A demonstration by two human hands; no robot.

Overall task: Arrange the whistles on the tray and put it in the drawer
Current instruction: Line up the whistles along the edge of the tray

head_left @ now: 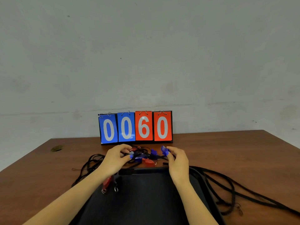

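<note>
Landmark: black tray [146, 192], matte, rounded rim, lying on the brown wood-grain table [243, 151].

Left of the tray: slack black cords [90, 163] looped on the table. On the tray's left part, a red whistle [107, 183] and a dark one beside it, each with a small metal ring.

Left hand [116, 159], just beyond the tray's far edge: fingers curled, thumb and fingertips pinching into the whistle pile [144, 157]; which piece it grips I cannot tell.

The pile is translucent blue and red plastic whistles tangled in black cord, between tray and flip scoreboard [135, 127] reading 0060.

Right hand [177, 161]: fingers curled, pinching a blue whistle [164, 151] raised above the pile.

Right of the tray: thicker black lanyards [227, 189] trailing away.
</note>
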